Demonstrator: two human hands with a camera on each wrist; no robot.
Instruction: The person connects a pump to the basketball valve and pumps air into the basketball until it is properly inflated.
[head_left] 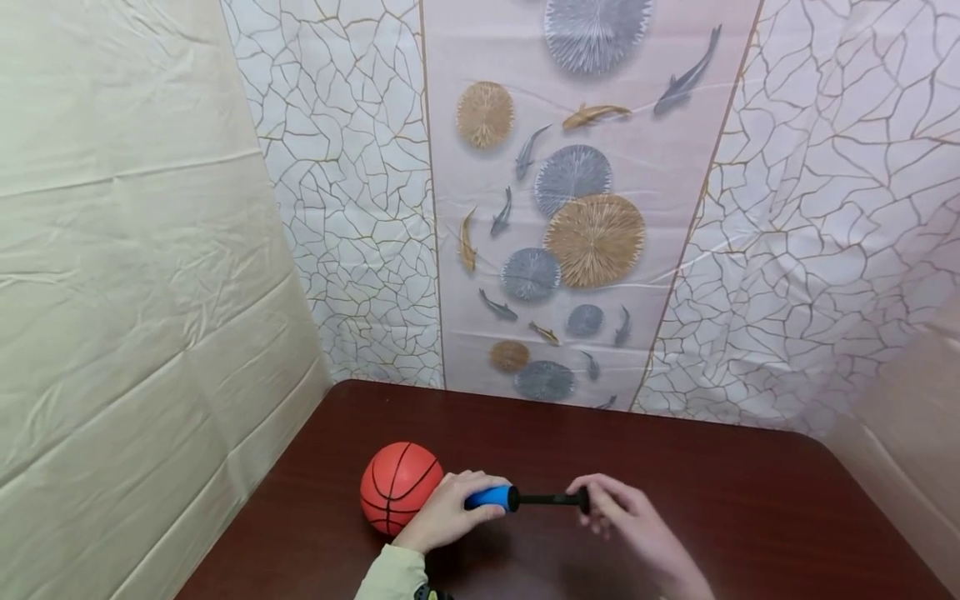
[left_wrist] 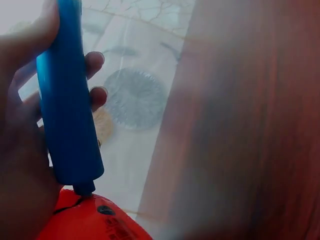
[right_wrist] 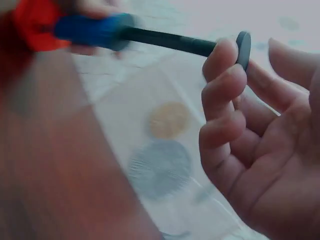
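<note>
My left hand (head_left: 448,510) grips the blue barrel of a small hand pump (head_left: 491,498), thumb on one side and fingers around the other. In the left wrist view, the narrow tip of the barrel (left_wrist: 70,105) meets the surface of a red mini basketball (left_wrist: 100,222). That ball (head_left: 399,485), with black seam lines, sits on the table beside my left hand. A black plunger rod (right_wrist: 170,41) extends from the barrel, pulled well out. The curled fingers of my right hand (head_left: 628,515) hook behind the round black handle (right_wrist: 243,50), the thumb standing apart from it.
The dark reddish-brown table (head_left: 720,492) has rounded far corners. Behind it hangs a patterned cloth (head_left: 592,242) with fish and round motifs. A plain beige cloth (head_left: 135,275) covers the left side.
</note>
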